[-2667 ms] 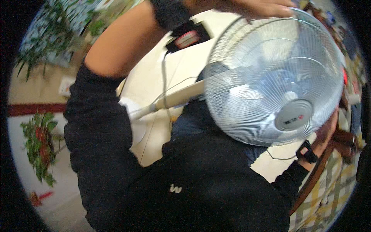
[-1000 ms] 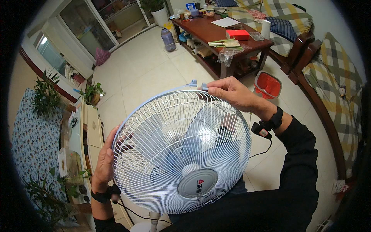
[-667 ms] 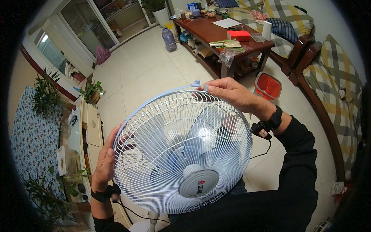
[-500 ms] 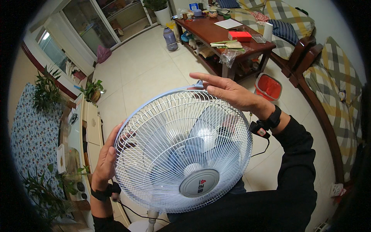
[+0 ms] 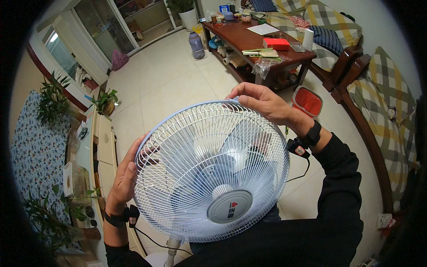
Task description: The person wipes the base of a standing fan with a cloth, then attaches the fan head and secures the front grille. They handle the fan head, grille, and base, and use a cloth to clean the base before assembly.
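Observation:
A standing fan with a white wire grille (image 5: 178, 133), pale blue rim and blue blades faces up toward me. A round grey badge (image 5: 230, 206) sits at the centre of its grille. My left hand (image 5: 125, 178) grips the rim at the left, its thumb in front and its fingers seen through the wires behind. At the top of the rim my right hand (image 5: 262, 103) is closed, with bent fingers pressing where the blue clip is; the hand mostly covers that clip. Part of the fan's pale pole (image 5: 173, 250) shows below the grille.
Ahead stands a dark red wooden table (image 5: 235, 35) with a red box (image 5: 275, 44) on it. A red bin (image 5: 307, 102) is on the floor to the right, beside a wooden sofa (image 5: 378, 129). On the left are a cabinet (image 5: 106, 147) and potted plants (image 5: 105, 103).
My right index finger, stretched out before, has bent down onto the rim. The blue clip that stuck up there no longer stands out. My left hand keeps its hold.

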`<state>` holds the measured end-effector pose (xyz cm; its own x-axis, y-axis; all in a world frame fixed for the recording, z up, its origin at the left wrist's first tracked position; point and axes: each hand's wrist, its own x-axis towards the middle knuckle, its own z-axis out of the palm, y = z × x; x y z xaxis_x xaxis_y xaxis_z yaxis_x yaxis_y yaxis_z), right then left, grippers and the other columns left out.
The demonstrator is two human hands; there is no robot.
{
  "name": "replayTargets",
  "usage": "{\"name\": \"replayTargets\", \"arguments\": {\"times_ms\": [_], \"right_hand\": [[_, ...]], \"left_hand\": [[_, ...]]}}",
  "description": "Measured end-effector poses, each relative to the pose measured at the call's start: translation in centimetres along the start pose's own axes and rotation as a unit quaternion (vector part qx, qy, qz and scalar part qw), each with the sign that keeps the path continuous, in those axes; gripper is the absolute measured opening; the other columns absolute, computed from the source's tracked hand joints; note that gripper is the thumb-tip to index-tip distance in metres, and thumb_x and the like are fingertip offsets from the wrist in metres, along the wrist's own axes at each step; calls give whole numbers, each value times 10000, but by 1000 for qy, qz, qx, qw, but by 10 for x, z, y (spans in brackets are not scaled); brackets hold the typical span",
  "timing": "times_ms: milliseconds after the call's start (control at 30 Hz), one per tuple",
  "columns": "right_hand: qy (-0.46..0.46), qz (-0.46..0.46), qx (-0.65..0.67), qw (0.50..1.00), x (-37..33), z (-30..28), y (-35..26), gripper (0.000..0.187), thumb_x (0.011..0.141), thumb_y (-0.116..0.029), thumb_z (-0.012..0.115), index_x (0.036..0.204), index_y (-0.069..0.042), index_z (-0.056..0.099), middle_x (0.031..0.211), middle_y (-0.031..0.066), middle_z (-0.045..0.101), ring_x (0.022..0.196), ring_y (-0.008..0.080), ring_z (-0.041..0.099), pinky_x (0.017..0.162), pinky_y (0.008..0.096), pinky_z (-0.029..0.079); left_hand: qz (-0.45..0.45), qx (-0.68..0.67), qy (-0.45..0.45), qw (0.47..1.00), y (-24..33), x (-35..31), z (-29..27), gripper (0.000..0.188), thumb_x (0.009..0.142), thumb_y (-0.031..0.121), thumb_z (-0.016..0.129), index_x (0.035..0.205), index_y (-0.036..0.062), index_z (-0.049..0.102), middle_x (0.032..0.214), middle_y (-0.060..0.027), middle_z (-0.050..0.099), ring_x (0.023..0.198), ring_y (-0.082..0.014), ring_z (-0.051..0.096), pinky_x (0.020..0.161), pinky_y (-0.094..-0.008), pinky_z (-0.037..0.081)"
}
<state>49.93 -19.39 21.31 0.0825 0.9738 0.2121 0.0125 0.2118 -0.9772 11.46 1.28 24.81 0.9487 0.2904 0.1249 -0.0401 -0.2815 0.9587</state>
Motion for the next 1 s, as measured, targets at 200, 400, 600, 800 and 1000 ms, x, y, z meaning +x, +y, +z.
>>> {"name": "replayTargets", "arguments": {"times_ms": [200,400,600,800,1000], "right_hand": [[-31,5,61,998,9,4,1,358,1129,-384,430,1226,-54,529,1399,164,585,1277,181,579,1104,343,477],[-51,28,-46,997,13,2,-5,326,1127,-378,446,1185,-65,518,1481,200,536,1303,212,559,1115,328,443],[-35,9,-83,996,13,10,-11,376,1116,-344,456,1297,-24,531,1352,143,599,1263,189,558,1097,328,420],[-32,55,-64,996,17,17,-24,482,1113,-343,424,1397,26,551,1324,143,615,1267,213,579,1116,358,429],[-1,88,-55,995,22,25,-28,491,1117,-317,422,1471,7,523,1325,127,644,1164,131,640,993,268,532]], "left_hand": [[3,7,-8,1000,2,2,1,821,1089,505,426,1622,-72,185,1636,-213,349,1475,-285,422,1208,-402,347],[4,7,-4,1000,2,2,1,817,1090,505,421,1625,-64,182,1639,-215,342,1476,-290,417,1218,-410,327],[1,26,-11,1000,0,1,-1,817,1091,516,403,1628,-59,179,1642,-216,337,1488,-297,398,1232,-417,301],[3,24,-15,1000,0,0,-2,813,1094,519,388,1626,-60,185,1649,-220,325,1505,-303,375,1240,-412,284],[1,11,-17,1000,1,0,0,801,1098,506,389,1622,-67,193,1657,-218,312,1508,-301,373,1239,-411,284]]}}
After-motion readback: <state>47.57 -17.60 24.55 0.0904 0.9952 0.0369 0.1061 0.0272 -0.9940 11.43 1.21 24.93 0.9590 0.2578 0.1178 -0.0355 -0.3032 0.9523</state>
